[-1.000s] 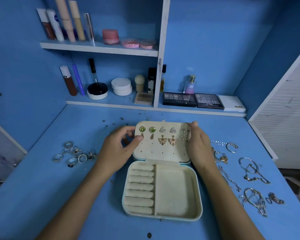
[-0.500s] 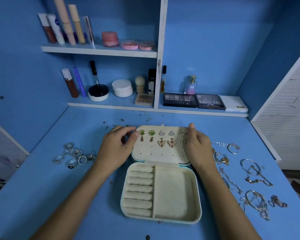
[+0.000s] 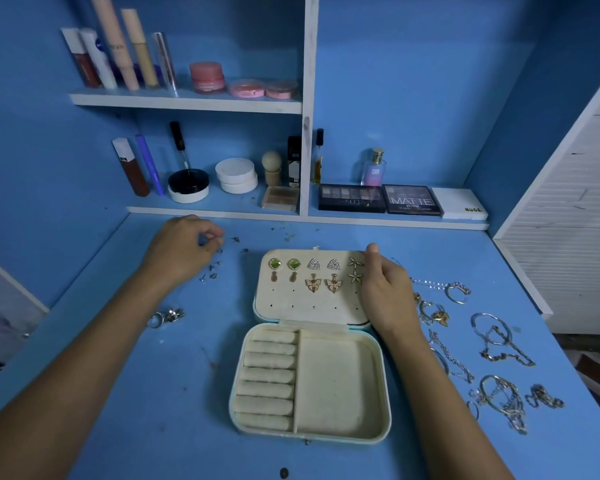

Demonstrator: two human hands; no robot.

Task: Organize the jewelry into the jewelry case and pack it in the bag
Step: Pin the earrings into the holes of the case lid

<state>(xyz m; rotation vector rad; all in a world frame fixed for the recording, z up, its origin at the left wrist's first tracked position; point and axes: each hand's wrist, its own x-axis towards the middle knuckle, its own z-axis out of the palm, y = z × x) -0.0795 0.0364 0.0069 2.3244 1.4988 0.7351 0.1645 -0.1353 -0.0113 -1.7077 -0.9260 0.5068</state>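
I judge this to be the earring step: the case (image 3: 309, 375) lies open on the bench (image 3: 118, 393), its lid panel (image 3: 309, 289) flat and away from me, with pairs of earrings (image 3: 314, 273) pinned across its top rows and lower holes free. My left hand (image 3: 184, 249) is out over the small studs (image 3: 212, 268) scattered at the far left, fingers (image 3: 213, 237) curled into a pinch; whether they hold a stud I cannot tell, since the tips hide it. My right hand (image 3: 383, 292) rests on the lid's right edge, thumb at the top corner, fingers loose and flat, steadying rather than gripping. Next I would need a fine pinch on one tiny stud, then carry it to a free hole and press the post in while the right hand keeps the panel from shifting. The rings (image 3: 167, 317) sit just beside my left forearm, and the chains (image 3: 499, 358) lie to the right, none packed yet. No bag is in view.
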